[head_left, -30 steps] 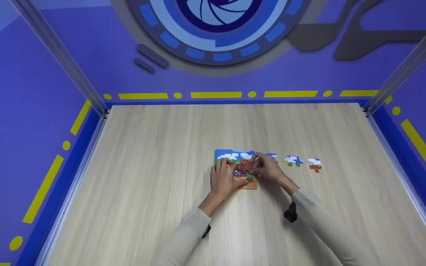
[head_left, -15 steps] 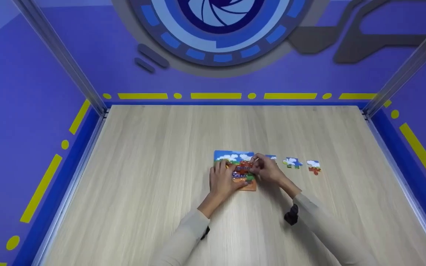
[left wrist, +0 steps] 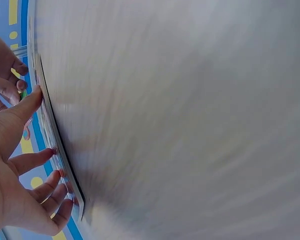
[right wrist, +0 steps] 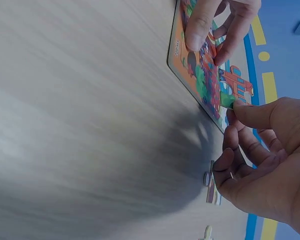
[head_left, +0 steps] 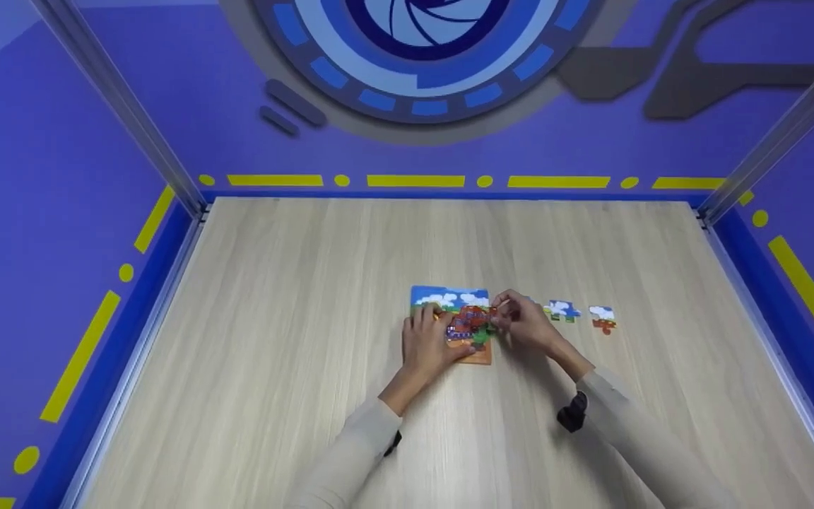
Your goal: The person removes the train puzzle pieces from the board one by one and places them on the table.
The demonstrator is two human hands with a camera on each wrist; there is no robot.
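Observation:
A picture puzzle board (head_left: 478, 358) lies flat on the table, showing blue sky, clouds and an orange border. My left hand (head_left: 427, 344) rests across its left part, fingers and thumb spread with the tips on the surface, as the left wrist view shows. Over the board's right edge, my right hand (head_left: 528, 326) pinches a red and green jigsaw piece (right wrist: 235, 81) between thumb and fingers. In the right wrist view this piece is tilted and raised above the board. The left hand covers part of the picture.
Right of the board lie a cloud-and-sky piece (head_left: 562, 309) and a white and red piece (head_left: 602, 319). Another piece is mostly hidden behind my right hand. A blue panel (head_left: 407, 159) with yellow marks stands along the back edge of the table (head_left: 294, 283).
My right hand has moved a little to the right, drawing the red and green jigsaw piece away from the middle of the board. The left hand stays in place.

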